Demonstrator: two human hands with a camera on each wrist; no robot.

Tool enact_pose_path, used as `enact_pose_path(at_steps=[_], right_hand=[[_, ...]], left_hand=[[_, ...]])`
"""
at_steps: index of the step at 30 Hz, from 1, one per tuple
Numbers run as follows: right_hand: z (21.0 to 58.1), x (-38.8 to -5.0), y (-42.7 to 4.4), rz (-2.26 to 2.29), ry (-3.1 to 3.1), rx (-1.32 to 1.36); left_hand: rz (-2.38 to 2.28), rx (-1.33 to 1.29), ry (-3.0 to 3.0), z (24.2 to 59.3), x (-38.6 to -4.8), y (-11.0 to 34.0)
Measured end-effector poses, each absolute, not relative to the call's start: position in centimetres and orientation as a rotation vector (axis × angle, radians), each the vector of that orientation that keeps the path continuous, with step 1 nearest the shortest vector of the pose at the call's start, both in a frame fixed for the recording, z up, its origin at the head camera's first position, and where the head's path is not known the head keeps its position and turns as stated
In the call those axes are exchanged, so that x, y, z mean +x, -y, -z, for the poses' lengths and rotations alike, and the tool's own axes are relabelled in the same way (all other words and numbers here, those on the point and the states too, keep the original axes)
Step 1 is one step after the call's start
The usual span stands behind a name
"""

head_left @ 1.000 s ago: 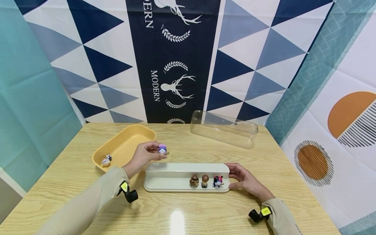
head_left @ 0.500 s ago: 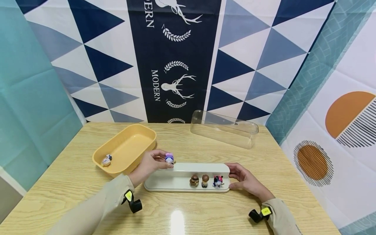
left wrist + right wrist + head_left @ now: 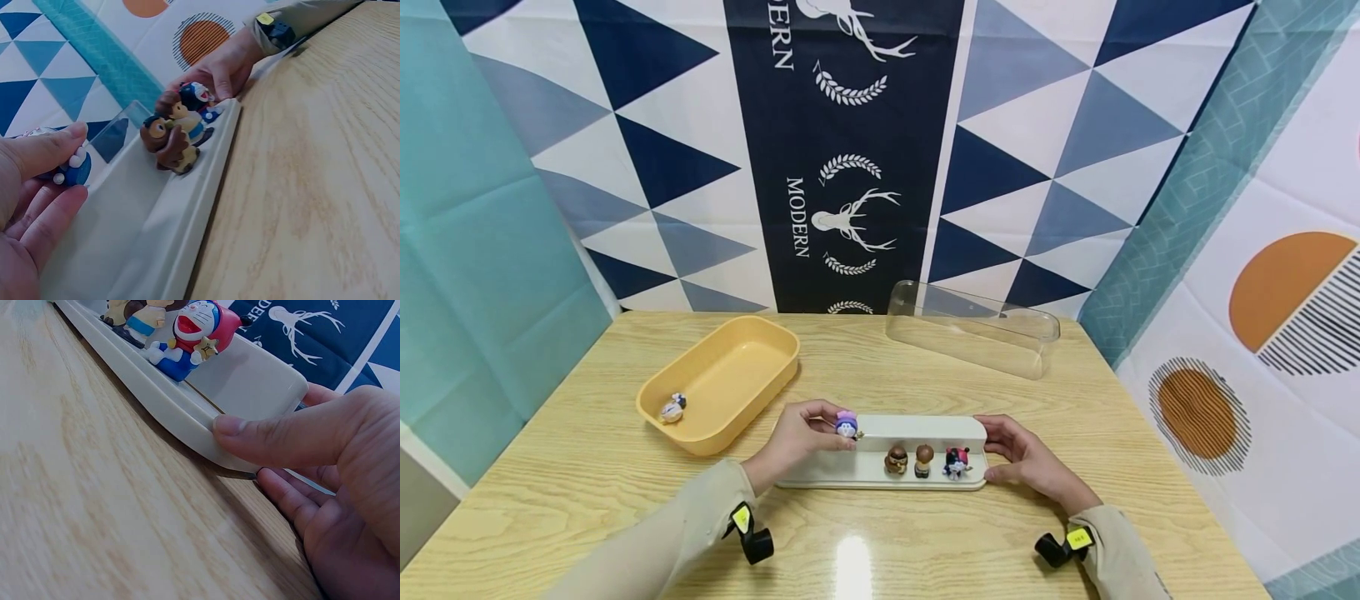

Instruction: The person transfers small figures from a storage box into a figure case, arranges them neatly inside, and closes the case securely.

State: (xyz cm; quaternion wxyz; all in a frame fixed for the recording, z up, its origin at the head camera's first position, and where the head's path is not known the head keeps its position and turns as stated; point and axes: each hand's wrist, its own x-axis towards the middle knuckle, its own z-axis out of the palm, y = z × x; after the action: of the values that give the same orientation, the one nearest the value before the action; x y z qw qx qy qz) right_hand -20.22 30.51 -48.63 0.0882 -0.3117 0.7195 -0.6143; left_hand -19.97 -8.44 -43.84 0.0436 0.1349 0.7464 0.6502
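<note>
The right hand (image 3: 1024, 458) gripped the white tray (image 3: 917, 427), likely to keep it still. The left hand (image 3: 799, 435) pinched a purple-hatted toy (image 3: 846, 426) over it; whether they touched was unclear.

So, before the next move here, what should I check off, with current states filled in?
1. Grip: ok; the left hand pinches the purple-hatted figurine.
2. Support: ok; the right hand grips the right end of the white base.
3. Neighbours upright: ok; brown owl figurine, brown-haired figurine and red-hooded Doraemon figurine stand on the white base.
4. Purple-hatted figurine clear of the white base: cannot tell.
5. Yellow bin emptied: not ok; a white-and-navy figurine lies inside.
6. Clear cover off: ok.
</note>
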Motion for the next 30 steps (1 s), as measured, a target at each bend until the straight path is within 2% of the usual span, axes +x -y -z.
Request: enact_pose_path(at_steps=[30], right_hand=[[48.9, -20.4, -30.7, 1.823, -2.147, -0.899]], left_hand=[[-1.921, 0.700, -2.378, 48.1, -18.2, 6.2]])
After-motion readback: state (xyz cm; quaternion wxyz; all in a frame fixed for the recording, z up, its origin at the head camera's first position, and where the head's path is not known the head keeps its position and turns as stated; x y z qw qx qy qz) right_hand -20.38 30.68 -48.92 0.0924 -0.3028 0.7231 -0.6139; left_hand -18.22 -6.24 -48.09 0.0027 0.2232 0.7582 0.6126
